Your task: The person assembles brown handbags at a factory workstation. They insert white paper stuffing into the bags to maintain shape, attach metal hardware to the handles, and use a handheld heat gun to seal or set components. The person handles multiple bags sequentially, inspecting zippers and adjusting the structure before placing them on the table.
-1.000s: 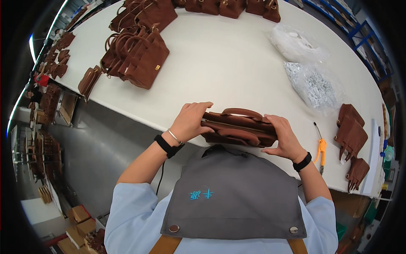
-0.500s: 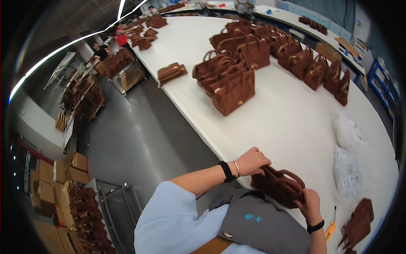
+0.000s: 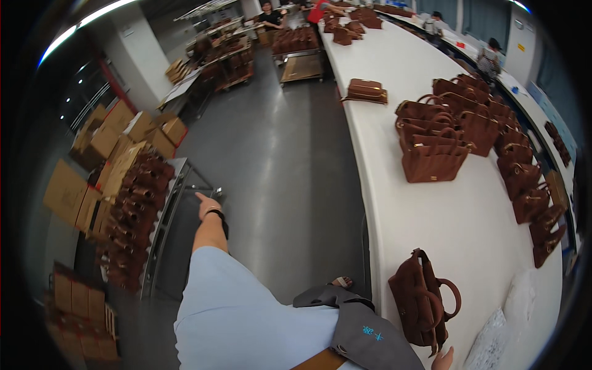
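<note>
A brown leather handbag (image 3: 414, 302) with two looped handles lies on the near part of the white table, its top opening showing. My right hand (image 3: 443, 359) is at the lower edge of the view, just below the bag's near end. Only its fingers show; they are apart and hold nothing that I can see. Out to the left, my left hand (image 3: 209, 205) reaches over the floor beside a metal trolley (image 3: 161, 237), with a finger stretched out and nothing in it. On that trolley stands a row of similar brown handbags (image 3: 132, 216).
More finished handbags (image 3: 435, 148) stand on the white table (image 3: 394, 228), with a small brown bag (image 3: 368, 90) at its left edge. Clear plastic bags (image 3: 502, 327) lie at the near right. Cardboard boxes (image 3: 102, 145) are stacked at the left. Other people (image 3: 270, 17) work farther back.
My view has turned left. My left hand has let go of the handbag and swung out toward the trolley. My right hand has also come off the bag, which lies on the table.
</note>
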Demonstrator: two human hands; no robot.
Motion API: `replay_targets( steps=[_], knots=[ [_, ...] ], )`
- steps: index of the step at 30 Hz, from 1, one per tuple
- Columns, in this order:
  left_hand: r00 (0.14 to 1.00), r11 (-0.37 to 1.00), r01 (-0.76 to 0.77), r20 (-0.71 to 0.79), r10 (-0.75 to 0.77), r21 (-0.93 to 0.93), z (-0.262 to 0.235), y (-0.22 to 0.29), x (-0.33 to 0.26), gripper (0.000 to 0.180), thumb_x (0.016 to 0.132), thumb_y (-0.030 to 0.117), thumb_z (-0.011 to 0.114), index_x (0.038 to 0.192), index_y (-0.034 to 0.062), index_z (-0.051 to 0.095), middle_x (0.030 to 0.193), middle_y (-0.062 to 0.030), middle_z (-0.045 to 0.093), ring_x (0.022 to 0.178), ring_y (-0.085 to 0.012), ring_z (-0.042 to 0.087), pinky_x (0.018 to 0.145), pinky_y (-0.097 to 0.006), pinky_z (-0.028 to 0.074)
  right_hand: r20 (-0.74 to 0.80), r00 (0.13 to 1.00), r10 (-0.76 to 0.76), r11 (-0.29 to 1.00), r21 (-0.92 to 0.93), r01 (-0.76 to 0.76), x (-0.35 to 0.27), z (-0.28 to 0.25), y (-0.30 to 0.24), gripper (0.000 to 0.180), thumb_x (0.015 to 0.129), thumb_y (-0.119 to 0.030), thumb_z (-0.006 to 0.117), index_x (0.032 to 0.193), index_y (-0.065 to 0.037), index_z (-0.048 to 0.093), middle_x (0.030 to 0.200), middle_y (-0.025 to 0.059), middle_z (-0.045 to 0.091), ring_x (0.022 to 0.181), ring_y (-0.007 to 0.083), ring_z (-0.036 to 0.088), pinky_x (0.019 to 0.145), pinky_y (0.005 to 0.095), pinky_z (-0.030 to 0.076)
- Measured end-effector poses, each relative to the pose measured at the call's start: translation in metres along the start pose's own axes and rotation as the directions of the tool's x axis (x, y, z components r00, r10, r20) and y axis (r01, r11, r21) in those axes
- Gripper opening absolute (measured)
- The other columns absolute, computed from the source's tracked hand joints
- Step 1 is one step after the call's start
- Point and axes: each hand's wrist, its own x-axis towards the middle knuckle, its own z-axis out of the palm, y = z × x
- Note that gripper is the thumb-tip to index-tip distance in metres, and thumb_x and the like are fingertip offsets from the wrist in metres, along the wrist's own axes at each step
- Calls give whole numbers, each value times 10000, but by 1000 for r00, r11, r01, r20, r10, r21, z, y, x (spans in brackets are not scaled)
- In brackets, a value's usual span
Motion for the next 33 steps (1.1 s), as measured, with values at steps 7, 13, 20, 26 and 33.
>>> replay_targets(
  steps=[7, 13, 20, 26, 33],
  knots=[
    [948, 948, 317, -21, -317, 11, -118, -134, 11, 759, 991, 119, 499, 1599, 158, 46, 1297, -228, 621, 1086, -334, 680, 859, -471, 559, 133, 984, -119, 956, -253, 150, 6, 4, 0, 498, 938, -268, 593, 1205, 146, 520, 941, 341, 652, 891, 480, 640, 758, 490, 529],
    [954, 955, 296, 46, -297, 37, -109, -168, 41, 655, 1023, 172, 373, 1588, 155, 41, 1396, -230, 548, 1235, -382, 585, 1007, -484, 483, 145, 971, -191, 933, -279, 225, 17, 10, 8, 493, 926, -293, 615, 1169, 130, 542, 867, 312, 665, 815, 474, 648, 697, 497, 532],
    [981, 986, 128, 132, -141, 106, -43, -72, 0, 741, 974, 116, 543, 1578, 102, 114, 1357, -198, 583, 1198, -323, 622, 978, -459, 529, -65, 989, -134, 936, -335, 105, 17, 35, 30, 703, 896, -512, 636, 1218, 108, 556, 758, 255, 675, 702, 440, 657, 604, 494, 527],
    [870, 842, -441, 378, 317, 309, 45, 28, -46, 446, 925, 162, 557, 1348, 23, 524, 1310, -234, 606, 1241, -363, 583, 1025, -437, 487, -133, 989, -67, 946, -324, 20, 10, 44, 32, 808, 888, -598, 615, 1294, 96, 528, 846, 268, 687, 773, 444, 663, 662, 500, 534],
    [280, 342, -940, 620, 733, 20, 100, 144, -164, 416, 922, 235, 558, 1318, 114, 592, 1229, -196, 658, 1147, -373, 619, 988, -465, 499, -136, 990, 24, 975, -214, -53, -8, 54, 28, 727, 931, -492, 609, 1349, 91, 495, 1213, 311, 615, 1077, 456, 615, 923, 459, 519]
  ],
)
